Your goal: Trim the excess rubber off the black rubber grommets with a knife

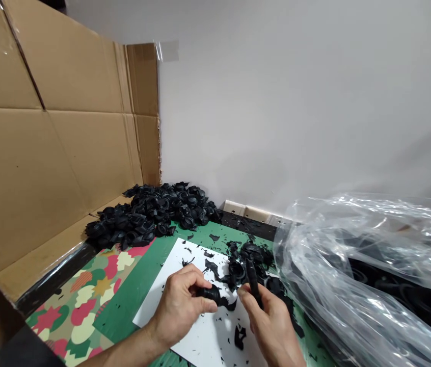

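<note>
My left hand pinches a small black ribbed rubber part between thumb and fingers, above a white sheet. To its right, my right hand is closed round a slim black tool, its thick end pointing up and away; its working tip cannot be made out. The tool and the rubber part are apart. Black rubber scraps are scattered over the sheet, and a heap of black trimmings lies just beyond my right hand.
A large pile of black ribbed rubber parts stands at the back left, by a cardboard wall. Clear plastic bags with black parts inside crowd the right. Under the sheet lie a green mat and a patterned paper.
</note>
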{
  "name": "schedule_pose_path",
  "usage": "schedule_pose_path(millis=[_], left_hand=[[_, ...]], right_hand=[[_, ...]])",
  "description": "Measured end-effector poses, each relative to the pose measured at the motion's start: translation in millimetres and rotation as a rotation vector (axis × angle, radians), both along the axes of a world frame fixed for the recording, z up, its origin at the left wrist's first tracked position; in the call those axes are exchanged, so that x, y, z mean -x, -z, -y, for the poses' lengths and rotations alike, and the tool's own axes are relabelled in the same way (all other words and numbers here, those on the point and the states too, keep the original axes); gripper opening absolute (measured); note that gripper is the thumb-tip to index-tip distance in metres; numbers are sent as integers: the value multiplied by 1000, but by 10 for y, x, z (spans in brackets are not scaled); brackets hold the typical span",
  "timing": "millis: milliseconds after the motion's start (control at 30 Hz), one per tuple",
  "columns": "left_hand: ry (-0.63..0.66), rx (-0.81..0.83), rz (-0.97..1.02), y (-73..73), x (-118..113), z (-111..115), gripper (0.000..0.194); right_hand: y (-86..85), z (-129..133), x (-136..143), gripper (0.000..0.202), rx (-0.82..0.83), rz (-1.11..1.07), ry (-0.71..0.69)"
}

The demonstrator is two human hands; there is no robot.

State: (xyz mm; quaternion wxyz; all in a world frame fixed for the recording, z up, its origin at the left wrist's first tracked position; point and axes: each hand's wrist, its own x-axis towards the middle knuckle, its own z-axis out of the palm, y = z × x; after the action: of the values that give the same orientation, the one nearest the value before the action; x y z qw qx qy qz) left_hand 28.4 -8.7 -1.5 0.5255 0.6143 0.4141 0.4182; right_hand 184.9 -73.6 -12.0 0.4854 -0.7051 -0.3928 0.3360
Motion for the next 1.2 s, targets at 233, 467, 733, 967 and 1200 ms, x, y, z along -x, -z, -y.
schedule_pose_path(millis=[233, 467, 733, 967, 1200], left_hand=[[-7, 24, -41, 2, 1, -5, 22], [-10, -48, -150, -46, 7, 22, 22], [61, -136, -94, -135, 22, 60, 45], [161, 35, 109, -80, 7, 15, 34], [132, 218, 154, -20, -17, 2, 34]], right_hand=[[7, -4, 70, 25, -20, -257, -39], [180, -44, 109, 41, -12, -264, -81], [279, -118, 241, 47, -114, -459, -142], [216, -62, 251, 45, -27, -623, -99], [260, -65, 270, 45, -50, -506, -33]])
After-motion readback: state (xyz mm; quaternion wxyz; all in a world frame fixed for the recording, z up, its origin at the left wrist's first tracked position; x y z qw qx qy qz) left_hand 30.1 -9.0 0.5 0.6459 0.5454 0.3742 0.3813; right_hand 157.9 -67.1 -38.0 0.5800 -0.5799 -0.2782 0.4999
